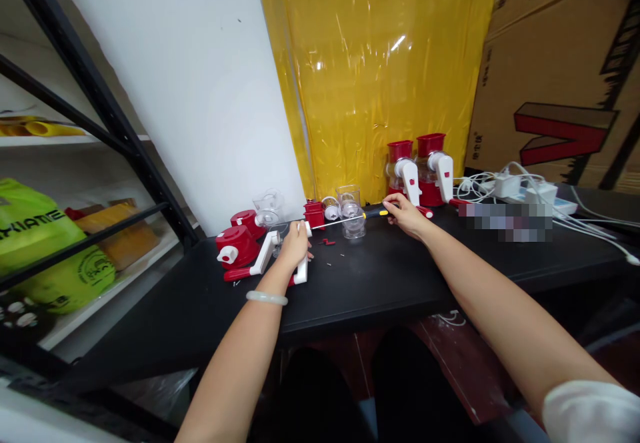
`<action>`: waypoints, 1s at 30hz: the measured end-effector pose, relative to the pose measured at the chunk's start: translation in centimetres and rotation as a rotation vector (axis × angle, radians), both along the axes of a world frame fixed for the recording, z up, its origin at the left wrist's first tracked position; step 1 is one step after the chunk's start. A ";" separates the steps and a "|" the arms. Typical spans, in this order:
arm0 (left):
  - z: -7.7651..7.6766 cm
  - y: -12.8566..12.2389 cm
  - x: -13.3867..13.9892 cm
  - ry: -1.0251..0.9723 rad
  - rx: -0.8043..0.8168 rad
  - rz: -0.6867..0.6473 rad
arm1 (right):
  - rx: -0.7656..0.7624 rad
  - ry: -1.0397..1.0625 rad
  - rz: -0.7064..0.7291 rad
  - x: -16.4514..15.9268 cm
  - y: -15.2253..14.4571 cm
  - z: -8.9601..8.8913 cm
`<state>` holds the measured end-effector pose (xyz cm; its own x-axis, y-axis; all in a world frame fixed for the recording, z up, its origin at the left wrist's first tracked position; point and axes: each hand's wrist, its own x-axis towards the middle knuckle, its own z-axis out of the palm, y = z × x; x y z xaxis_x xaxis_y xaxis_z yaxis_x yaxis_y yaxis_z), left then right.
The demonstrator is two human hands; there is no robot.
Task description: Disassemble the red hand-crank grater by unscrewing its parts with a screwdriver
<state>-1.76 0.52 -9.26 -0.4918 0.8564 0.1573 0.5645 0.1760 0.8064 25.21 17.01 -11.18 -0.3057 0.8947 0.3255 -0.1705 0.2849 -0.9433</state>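
My left hand (295,246) is closed around a white crank handle (302,271), whose lower end shows below my fingers. In my right hand (404,215) is the black-and-yellow grip of a screwdriver (376,212), pinched at its end. The screwdriver's shaft runs left to the white part at my left fingertips; whether its tip sits in a screw is too small to see. Left of my left hand are a red grinder base (239,246) and another white crank (265,254) with a red grip. Small red pieces (327,242) lie near the shaft.
Behind the shaft stand a red part (315,214) and clear plastic housings (350,203). Two assembled red-and-white rotary graters (434,170) stand at the back right. White cables and a power strip (565,206) lie farther right. A black shelf frame (125,130) rises at left.
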 end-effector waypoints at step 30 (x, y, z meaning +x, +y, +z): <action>0.0 0.0 0.2 -0.025 0.004 0.001 | -0.207 0.064 0.078 -0.2 -1.2 1.2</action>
<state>-1.59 0.54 -9.31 -0.4967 0.8551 0.1488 0.5442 0.1733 0.8208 25.04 15.86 -9.99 -0.3610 0.9190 0.1582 -0.2459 0.0699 -0.9668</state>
